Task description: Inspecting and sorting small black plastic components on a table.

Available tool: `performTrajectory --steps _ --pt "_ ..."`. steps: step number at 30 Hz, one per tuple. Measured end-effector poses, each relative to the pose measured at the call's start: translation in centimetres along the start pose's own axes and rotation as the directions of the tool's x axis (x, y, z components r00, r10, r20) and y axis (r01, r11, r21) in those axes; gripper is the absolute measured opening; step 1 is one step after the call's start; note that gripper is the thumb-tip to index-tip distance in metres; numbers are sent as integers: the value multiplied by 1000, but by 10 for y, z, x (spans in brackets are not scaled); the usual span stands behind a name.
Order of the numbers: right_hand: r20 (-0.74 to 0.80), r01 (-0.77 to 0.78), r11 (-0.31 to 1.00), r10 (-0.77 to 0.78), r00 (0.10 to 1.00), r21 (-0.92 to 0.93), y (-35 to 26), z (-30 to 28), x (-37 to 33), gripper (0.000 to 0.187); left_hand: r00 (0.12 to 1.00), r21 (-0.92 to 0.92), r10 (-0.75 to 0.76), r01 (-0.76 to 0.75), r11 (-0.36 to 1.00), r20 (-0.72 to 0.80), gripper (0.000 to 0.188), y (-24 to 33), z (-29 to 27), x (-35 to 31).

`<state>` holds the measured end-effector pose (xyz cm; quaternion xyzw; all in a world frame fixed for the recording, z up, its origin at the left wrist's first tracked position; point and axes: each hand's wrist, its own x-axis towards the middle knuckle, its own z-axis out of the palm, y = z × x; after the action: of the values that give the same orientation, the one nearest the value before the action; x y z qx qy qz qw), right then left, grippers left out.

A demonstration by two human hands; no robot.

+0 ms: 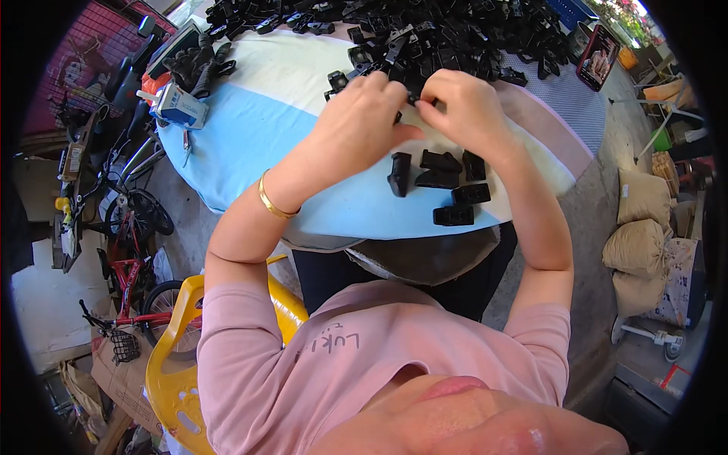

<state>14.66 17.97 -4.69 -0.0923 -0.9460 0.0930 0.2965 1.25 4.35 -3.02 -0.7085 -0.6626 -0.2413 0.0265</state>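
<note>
Both of my hands are raised over the far middle of a cloth-covered table, close together. My left hand (pixel 364 121) is closed, and bits of a black plastic part (pixel 398 117) show beside its fingers. My right hand (pixel 466 110) is pinched, its fingertips close to the left ones; whatever lies in the pinch is mostly hidden. Nearer to me, several black plastic pieces lie loose, among them an upright-looking one (pixel 400 174) and a blocky one (pixel 453 216). Just beyond my hands spreads a large heap of similar black parts (pixel 455 42).
At the table's left stand a blue-and-white carton (pixel 180 106) and dark gloves (pixel 197 67). A phone (pixel 597 58) leans at the far right. A yellow chair (pixel 171 356) and red bicycle (pixel 129 280) are at left; stuffed sacks (pixel 637 246) are stacked at right.
</note>
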Motion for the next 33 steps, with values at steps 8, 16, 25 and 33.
performTrajectory --steps 8,16,25,33 --pt "-90 -73 869 134 987 489 2 -7 3 6 996 217 63 -75 973 59 18 -9 18 2" --pt "-376 251 878 -90 922 408 -2 -21 8 12 882 -919 -283 395 6 377 30 -24 -9 23" --pt "-386 340 918 -244 890 205 0 -11 9 16 908 -885 -130 345 -313 399 26 -37 -6 24" --pt "-335 71 875 107 936 479 -3 -6 5 10 949 -979 -278 182 92 150 25 -13 4 24"
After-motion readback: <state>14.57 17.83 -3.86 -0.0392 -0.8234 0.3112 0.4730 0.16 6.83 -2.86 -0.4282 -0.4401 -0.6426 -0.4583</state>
